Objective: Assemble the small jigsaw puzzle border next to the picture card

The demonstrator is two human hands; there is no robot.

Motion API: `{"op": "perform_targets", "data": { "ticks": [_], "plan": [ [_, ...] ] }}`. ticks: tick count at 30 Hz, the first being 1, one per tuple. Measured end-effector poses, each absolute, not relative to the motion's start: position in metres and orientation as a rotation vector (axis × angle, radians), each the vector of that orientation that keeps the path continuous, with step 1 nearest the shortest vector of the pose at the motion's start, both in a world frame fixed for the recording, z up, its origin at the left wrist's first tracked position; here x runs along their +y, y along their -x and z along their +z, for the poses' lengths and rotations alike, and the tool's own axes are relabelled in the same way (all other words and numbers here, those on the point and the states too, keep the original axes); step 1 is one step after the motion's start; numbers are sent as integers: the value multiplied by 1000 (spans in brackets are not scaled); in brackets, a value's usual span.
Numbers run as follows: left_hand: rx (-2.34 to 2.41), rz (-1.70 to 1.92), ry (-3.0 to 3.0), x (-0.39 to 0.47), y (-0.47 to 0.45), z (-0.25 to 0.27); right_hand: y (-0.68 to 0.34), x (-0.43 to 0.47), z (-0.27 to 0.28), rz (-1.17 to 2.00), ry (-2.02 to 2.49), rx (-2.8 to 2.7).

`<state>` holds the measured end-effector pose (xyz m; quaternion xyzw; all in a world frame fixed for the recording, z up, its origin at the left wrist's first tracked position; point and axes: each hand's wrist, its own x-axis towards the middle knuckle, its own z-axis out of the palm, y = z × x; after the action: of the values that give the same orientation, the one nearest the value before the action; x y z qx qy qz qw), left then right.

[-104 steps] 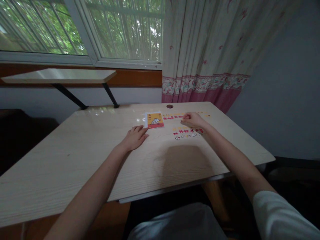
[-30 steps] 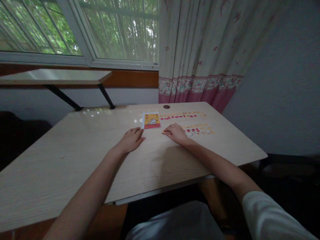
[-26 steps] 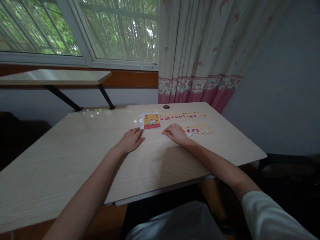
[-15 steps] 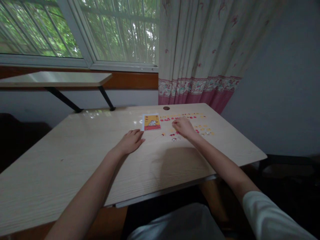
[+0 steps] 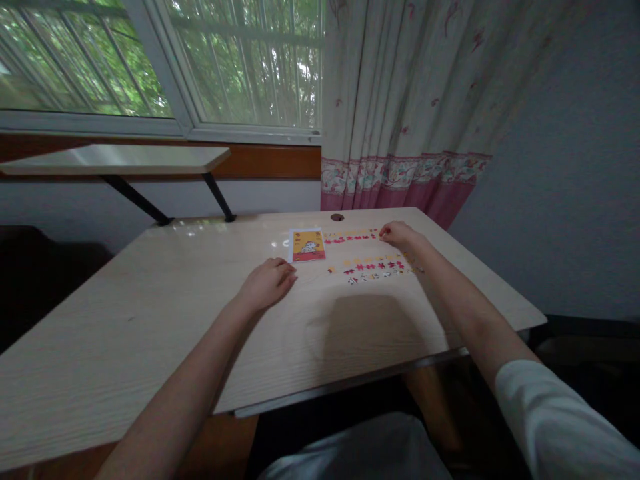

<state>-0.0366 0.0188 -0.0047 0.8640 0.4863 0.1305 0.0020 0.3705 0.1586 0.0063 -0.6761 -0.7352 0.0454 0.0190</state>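
My left hand [image 5: 267,283] rests on the table with its fingers loosely stretched out, the tips beside the lower left corner of a picture card [image 5: 309,246]. The card is yellow and red with a white animal on it. My right hand [image 5: 400,235] is over the right part of the far rows of small jigsaw pieces [image 5: 350,237], thumb and fingers pinched together. What sits between those fingertips is too small to make out. Nearer to me lie more rows: red pieces [image 5: 379,266] and white patterned pieces [image 5: 373,277]. My right hand and forearm hide some pieces.
The wooden table [image 5: 200,347] has a round cable hole [image 5: 337,217] near its back edge. A raised shelf [image 5: 150,159] on dark legs stands at the back left. A curtain [image 5: 390,133] hangs behind the table, beside a barred window [image 5: 245,67].
My right hand has moved right and slightly away from me, uncovering pieces in the near and far rows. My left hand stays by the card. The view has shifted slightly.
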Motion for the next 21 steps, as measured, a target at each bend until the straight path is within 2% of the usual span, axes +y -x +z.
{"op": "perform_targets", "data": {
  "ticks": [21],
  "plan": [
    [1489,464,-2709,15,33,-2,-362,159,9,337,2088,-2221]
  ]
}}
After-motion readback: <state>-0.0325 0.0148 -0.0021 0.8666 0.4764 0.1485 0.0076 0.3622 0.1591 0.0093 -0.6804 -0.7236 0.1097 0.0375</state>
